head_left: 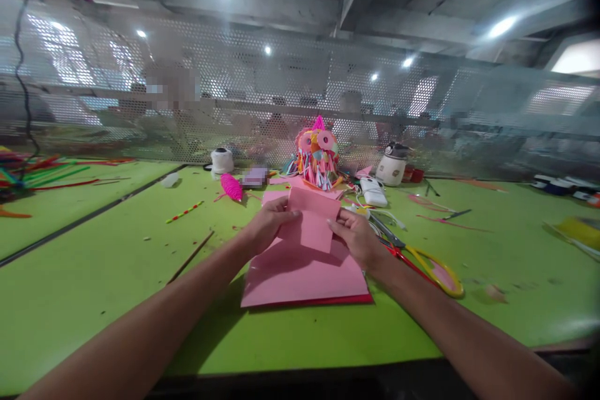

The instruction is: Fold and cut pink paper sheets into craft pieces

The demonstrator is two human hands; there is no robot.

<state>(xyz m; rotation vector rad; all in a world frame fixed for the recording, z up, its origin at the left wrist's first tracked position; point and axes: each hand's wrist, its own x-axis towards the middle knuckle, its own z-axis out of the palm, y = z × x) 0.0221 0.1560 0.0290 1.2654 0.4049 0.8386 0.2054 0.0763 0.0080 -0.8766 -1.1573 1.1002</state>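
Observation:
A small piece of pink paper is held up between my two hands, tilted above the sheets. My left hand pinches its left edge, thumb on top. On the opposite edge my right hand is closed on the same piece. Beneath it lies a larger pink sheet, with a red sheet showing along its front edge. Scissors with yellow and red handles rest beside my right wrist, partly hidden by the arm.
Behind the paper stands a colourful tasselled paper craft. Pink yarn, a white spool, a white bottle and a white device with a cable are around it. A brown stick lies left. A perforated screen closes off the green table's back.

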